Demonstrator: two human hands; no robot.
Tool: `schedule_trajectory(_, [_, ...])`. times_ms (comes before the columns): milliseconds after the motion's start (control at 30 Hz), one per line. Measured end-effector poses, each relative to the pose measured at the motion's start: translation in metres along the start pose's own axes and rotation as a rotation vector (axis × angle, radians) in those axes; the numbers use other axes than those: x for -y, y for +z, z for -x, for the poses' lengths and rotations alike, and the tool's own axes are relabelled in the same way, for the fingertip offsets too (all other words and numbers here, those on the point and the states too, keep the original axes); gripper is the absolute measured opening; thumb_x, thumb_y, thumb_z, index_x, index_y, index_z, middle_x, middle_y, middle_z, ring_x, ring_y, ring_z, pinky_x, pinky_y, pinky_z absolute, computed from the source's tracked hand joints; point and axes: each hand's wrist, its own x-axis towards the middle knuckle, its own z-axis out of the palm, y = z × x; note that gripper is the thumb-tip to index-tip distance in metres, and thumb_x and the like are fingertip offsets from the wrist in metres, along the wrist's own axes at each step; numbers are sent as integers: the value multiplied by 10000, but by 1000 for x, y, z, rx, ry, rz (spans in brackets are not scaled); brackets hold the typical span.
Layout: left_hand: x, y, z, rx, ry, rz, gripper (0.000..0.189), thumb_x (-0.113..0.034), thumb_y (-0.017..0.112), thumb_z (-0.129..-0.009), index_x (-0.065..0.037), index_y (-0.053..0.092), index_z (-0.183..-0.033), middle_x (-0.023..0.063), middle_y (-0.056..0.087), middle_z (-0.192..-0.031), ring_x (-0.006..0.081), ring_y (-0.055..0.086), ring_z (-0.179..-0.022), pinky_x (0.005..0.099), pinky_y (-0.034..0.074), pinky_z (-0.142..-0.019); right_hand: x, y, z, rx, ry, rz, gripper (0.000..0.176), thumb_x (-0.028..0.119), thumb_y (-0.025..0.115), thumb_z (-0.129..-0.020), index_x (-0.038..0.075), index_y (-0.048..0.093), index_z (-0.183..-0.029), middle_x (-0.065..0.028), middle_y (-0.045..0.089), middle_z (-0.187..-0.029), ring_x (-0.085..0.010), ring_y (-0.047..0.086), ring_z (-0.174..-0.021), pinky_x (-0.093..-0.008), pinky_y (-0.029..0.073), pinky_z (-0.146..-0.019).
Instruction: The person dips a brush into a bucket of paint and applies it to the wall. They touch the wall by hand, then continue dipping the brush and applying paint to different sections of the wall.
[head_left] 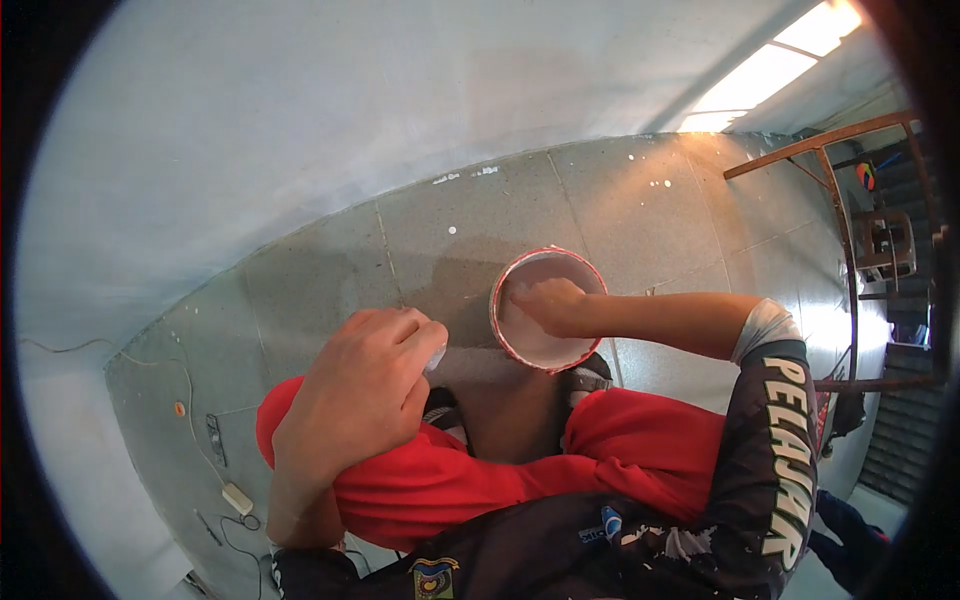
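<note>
My left hand [365, 380] is closed in front of my left knee, with a small white piece [436, 358] showing past the fingers; its kind cannot be made out. My right hand [548, 305] reaches down inside a round bucket [497, 330] with a red-and-white rim. White, paint-like stuff [545, 345] coats the bucket's inside. Those fingers are bent together, and their tips are hidden, so whatever they grip does not show. The bucket stands on the floor just ahead of my feet.
A pale wall [300, 130] rises beyond the grey tiled floor [640, 215], which has white spots. At right stands a brown metal frame [848, 250], with a stool [885, 243] behind it. A cord with a white power strip [237, 498] lies at left.
</note>
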Motion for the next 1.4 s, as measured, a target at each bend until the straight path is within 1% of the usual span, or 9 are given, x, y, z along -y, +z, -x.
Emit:
schedule_trajectory(300, [3, 4, -2, 25, -11, -3, 193, -14, 571, -731, -15, 553, -923, 149, 593, -894, 343, 590, -888, 440, 461, -860, -14, -11, 11, 3, 34, 13, 336, 86, 640, -791, 64, 651, -1126, -192, 693, -1007, -351, 676, -978, -440, 556, -804])
schedule_trajectory(367, [3, 5, -2, 29, -8, 7, 196, -14, 571, -732, -15, 554, -927, 148, 595, -897, 341, 592, -887, 438, 461, -863, -16, -36, 27, 68, 145, -20, 330, 124, 614, -811, 28, 642, -1126, -188, 697, -1000, -357, 675, -964, -446, 546, -799])
schedule_trajectory(500, [2, 4, -1, 12, -18, -3, 218, -17, 571, -742, -6, 566, -960, 145, 607, -920, 331, 599, -912, 433, 458, -886, -35, -80, 60, 113, 90, -32, 250, 167, 524, -907, 24, 611, -1092, -148, 703, -983, -330, 672, -885, -415, 536, -736])
schedule_trajectory(567, [1, 3, -1, 28, -21, -2, 227, -19, 571, -747, -2, 570, -974, 144, 611, -930, 329, 601, -922, 430, 457, -893, -38, -110, 83, 295, 172, -488, 301, 237, 555, -923, -20, 639, -1055, -121, 720, -913, -260, 672, -833, -377, 513, -714])
schedule_trajectory(600, [1, 4, -1, 23, -23, -7, 231, -22, 572, -750, -1, 572, -981, 145, 614, -936, 328, 601, -926, 430, 457, -895, -46, -111, 88, 293, 174, -490, 301, 237, 555, -923, -20, 639, -1055, -121, 720, -913, -260, 672, -833, -377, 513, -714])
schedule_trajectory(700, [-2, 3, -2, 20, -41, -13, 207, -15, 563, -764, -3, 582, -970, 145, 627, -973, 341, 601, -951, 433, 459, -897, -76, -105, 109, 316, 102, -657, 270, 245, 542, -957, 7, 651, -1020, -63, 716, -868, -159, 608, -728, -308, 490, -647])
schedule_trajectory(767, [-4, 4, -3, 21, -60, -13, 181, -7, 555, -775, -6, 588, -953, 144, 639, -1003, 353, 601, -972, 437, 462, -897, -97, -89, 115, 352, 62, -894, 246, 210, 540, -960, 20, 657, -1064, -24, 690, -830, -99, 550, -676, -266, 463, -586])
schedule_trajectory(1067, [-10, 8, -9, 47, -67, -26, 177, -20, 557, -786, -10, 590, -959, 145, 637, -1006, 354, 599, -979, 431, 462, -901, -126, -45, 128, 262, 126, -1408, 247, 144, 601, -895, -22, 673, -1062, -45, 659, -767, -92, 561, -584, -232, 428, -486])
schedule_trajectory(1400, [-11, 13, -14, 13, -18, 7, 131, -38, 572, -796, -14, 597, -922, 141, 641, -944, 354, 611, -927, 436, 475, -861, -138, -43, 136, 133, 67, -1542, 254, 189, 581, -865, -12, 658, -999, -72, 643, -714, -119, 597, -554, -239, 459, -444])
